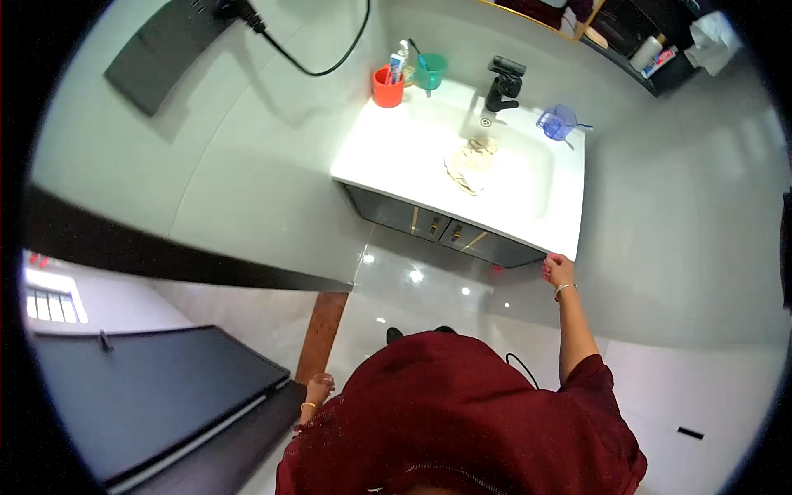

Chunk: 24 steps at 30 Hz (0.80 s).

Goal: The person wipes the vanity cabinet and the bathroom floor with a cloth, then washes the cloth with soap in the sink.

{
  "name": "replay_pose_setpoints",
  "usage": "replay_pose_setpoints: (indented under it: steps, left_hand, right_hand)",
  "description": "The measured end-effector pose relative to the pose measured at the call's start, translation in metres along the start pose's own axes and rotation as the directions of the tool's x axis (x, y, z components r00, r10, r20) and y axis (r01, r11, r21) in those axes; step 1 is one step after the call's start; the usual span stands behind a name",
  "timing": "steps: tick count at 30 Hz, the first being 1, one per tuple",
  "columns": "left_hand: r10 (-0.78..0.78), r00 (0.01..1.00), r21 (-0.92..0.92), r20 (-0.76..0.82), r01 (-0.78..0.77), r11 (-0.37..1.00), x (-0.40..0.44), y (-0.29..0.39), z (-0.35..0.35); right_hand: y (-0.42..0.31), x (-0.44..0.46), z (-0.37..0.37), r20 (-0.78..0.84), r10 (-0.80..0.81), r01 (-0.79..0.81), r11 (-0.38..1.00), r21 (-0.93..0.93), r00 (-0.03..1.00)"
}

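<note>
My right hand (558,269), with a bracelet at its wrist, is by the front right corner of the white washbasin counter (445,196). Its fingers are curled together; whether they touch the edge or hold something small is hidden. Low at my left side hangs my left hand (320,388), loosely closed with nothing visible in it, near the brown door sill (323,334). A crumpled cream cloth (472,167) lies in the basin, below the black faucet (502,85).
A red cup (387,88) with a toothpaste tube, a green cup (431,72) and a blue cup (558,122) stand on the counter. Dark cabinet doors (412,216) are underneath. A dark door (157,396) is at left. A black cable (318,73) hangs upper left.
</note>
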<state>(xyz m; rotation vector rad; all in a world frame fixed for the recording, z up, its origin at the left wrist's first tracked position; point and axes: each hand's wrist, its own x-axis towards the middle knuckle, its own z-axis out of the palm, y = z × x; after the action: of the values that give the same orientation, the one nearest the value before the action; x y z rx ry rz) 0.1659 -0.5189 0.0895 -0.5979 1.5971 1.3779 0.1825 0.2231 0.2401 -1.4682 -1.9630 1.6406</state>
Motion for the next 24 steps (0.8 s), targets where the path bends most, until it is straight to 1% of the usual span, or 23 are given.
replay_pose_setpoints:
  steps: [1,3,4,5,7,8,10,12,13,16,19,22,23,24]
  left_hand:
    - [-0.068,0.996,0.059,-0.056,0.072,0.996,0.005,0.01,-0.008]
    - [0.085,0.984,0.1,0.154,-0.101,0.99,0.023,-0.007,-0.041]
    - [0.022,0.999,0.132,0.032,-0.026,0.991,0.019,-0.002,-0.039]
    - [-0.016,0.999,0.152,-0.044,0.023,0.988,0.019,0.004,-0.036]
    - [-0.04,0.995,0.193,-0.096,0.058,0.98,0.022,0.011,-0.032]
    - [-0.042,0.994,0.214,-0.1,0.063,0.975,0.027,0.018,-0.028]
    - [-0.05,0.995,0.26,-0.09,0.072,0.963,0.038,0.034,-0.016]
    - [-0.06,0.996,0.287,-0.073,0.078,0.955,0.05,0.055,0.002]
    - [-0.063,0.996,0.295,-0.067,0.08,0.952,0.057,0.067,0.014]
    - [-0.038,0.998,0.299,-0.053,0.052,0.953,0.079,0.096,0.05]
    - [0.001,0.999,0.276,-0.047,0.012,0.961,0.087,0.125,0.088]
    - [0.022,0.998,0.254,-0.056,-0.007,0.967,0.088,0.14,0.12]
    - [0.029,0.998,0.249,-0.058,-0.014,0.968,0.087,0.142,0.126]
    - [0.029,0.998,0.242,-0.062,-0.013,0.97,0.088,0.143,0.137]
  right_hand:
    - [-0.002,-0.005,0.003,-0.037,0.009,-0.009,1.0,-0.006,0.999]
    - [0.002,-0.003,0.005,0.003,-0.048,0.048,0.999,0.003,0.999]
    - [0.004,0.0,0.004,0.028,-0.078,0.078,0.997,0.001,0.997]
    - [-0.002,0.001,0.007,-0.005,-0.136,0.136,0.991,0.018,0.991]
    - [-0.036,0.002,0.028,-0.077,-0.27,0.274,0.96,0.052,0.96]
    - [-0.051,0.007,0.038,-0.099,-0.303,0.308,0.95,0.044,0.948]
    - [-0.073,0.037,0.056,-0.121,-0.549,0.54,0.835,-0.102,0.827]
    - [-0.107,0.064,0.075,-0.098,-0.572,0.558,0.819,-0.136,0.815]
    - [-0.135,0.069,0.086,-0.104,-0.614,0.589,0.784,-0.196,0.782]
    - [-0.19,0.123,0.111,-0.075,-0.755,0.714,0.643,-0.278,0.651]
    - [-0.236,0.178,0.132,-0.022,-0.82,0.774,0.549,-0.315,0.572]
    - [-0.264,0.224,0.154,0.018,-0.781,0.713,0.559,-0.423,0.624]
    - [-0.267,0.237,0.162,0.031,-0.78,0.695,0.538,-0.477,0.625]
    - [-0.271,0.252,0.164,0.11,-0.748,0.687,0.527,-0.501,0.654]
